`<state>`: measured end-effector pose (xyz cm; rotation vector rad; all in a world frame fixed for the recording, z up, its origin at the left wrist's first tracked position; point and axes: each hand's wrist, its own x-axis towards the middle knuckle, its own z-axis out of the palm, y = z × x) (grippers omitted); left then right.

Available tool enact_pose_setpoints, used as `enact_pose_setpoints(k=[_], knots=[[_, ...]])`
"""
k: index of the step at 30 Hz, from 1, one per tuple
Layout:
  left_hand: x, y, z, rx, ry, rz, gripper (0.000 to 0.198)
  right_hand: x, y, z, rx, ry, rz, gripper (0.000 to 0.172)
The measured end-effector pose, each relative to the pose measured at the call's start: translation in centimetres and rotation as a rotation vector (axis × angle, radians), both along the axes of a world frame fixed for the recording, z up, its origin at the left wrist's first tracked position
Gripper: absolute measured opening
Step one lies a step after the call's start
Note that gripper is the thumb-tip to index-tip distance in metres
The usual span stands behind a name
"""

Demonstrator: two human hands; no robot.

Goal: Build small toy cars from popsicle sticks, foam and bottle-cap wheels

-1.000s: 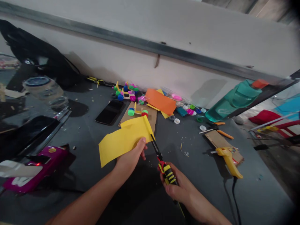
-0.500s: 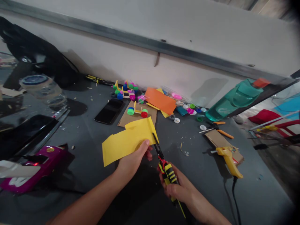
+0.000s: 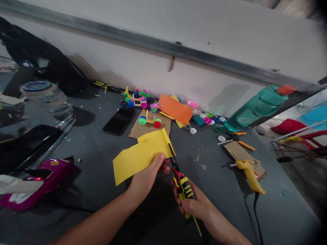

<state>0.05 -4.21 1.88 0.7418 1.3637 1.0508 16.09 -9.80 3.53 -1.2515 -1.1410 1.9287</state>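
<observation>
A yellow sheet of paper [image 3: 139, 154] is pinched by my left hand [image 3: 150, 170], the thumb on top and the other fingers underneath. A narrow strip stands partly split along its right edge. My right hand [image 3: 194, 200] wraps round the black-and-yellow handles of a pair of snips [image 3: 185, 185]. The dark blades point away from me and lie at the paper's right edge, close to my left fingertips. Whether the blades are fully closed cannot be made out. Beyond the paper, a small wheeled toy car [image 3: 150, 121] stands on a piece of cardboard [image 3: 135, 129].
Orange paper [image 3: 175, 109], bottle caps and more toy cars [image 3: 135, 98] lie along the wall. A phone [image 3: 119, 120] is left of the cardboard. On the right are a teal bottle [image 3: 255, 109] and a yellow glue gun [image 3: 250, 175] with its cord. A purple power strip [image 3: 48, 182] lies left.
The paper and my left hand have shifted slightly right and toward me. The blades now overlap the paper's right edge, and the strip there stands further apart.
</observation>
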Motion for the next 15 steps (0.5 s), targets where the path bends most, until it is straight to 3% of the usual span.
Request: enact_pose_setpoints(k=[15], knots=[[0.00, 0.01, 0.06, -0.018, -0.013, 0.014, 0.032, 0.00, -0.12, -0.06, 0.000, 0.007, 0.005, 0.031]])
